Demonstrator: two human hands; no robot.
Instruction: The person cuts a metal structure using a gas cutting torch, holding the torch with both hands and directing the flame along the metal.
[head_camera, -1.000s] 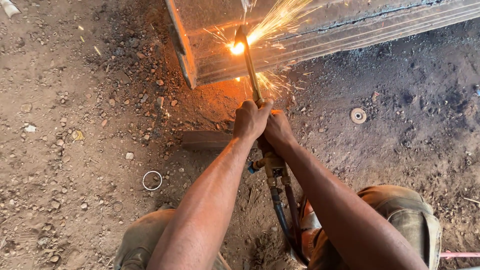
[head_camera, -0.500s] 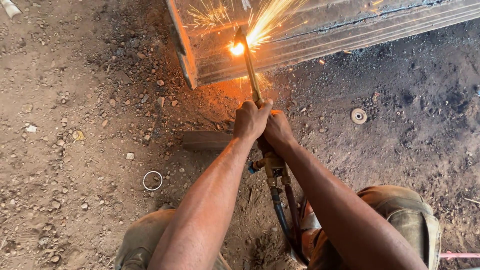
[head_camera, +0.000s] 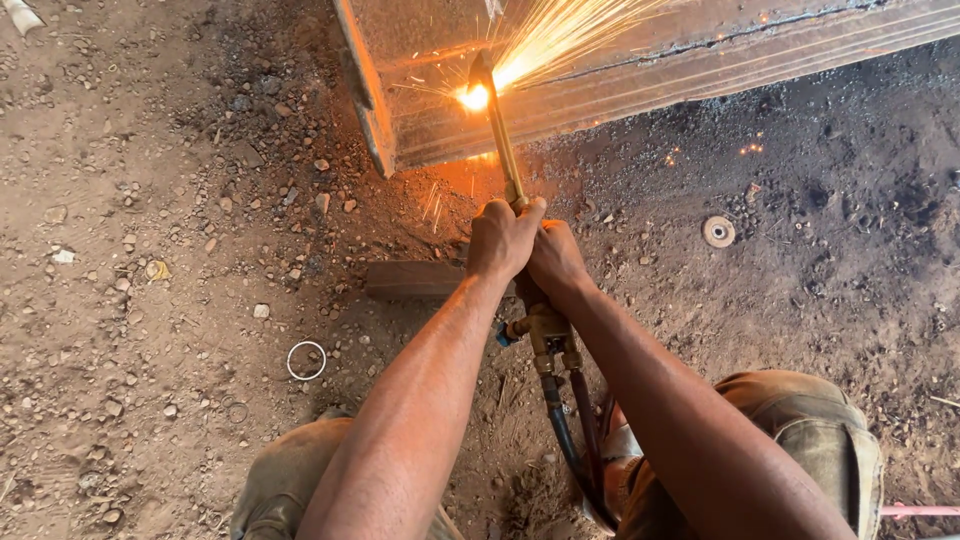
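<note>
Torch (head_camera: 497, 130) tip on beam (head_camera: 640, 70); ring (head_camera: 306, 359) left, disc (head_camera: 718, 231) right.

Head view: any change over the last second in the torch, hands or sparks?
Barely any. The spark spray shifted: the sparks thrown left and below the flame are gone, and it now fans up and right off the steel beam. The cutting torch tip sits at about the same glowing spot. Left hand and right hand keep the same two-handed grip. Hoses, wire ring and round disc unmoved.

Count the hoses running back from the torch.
2: both hoses leave the torch valve block side by side, passing between the knees; any others would be hidden.
</note>
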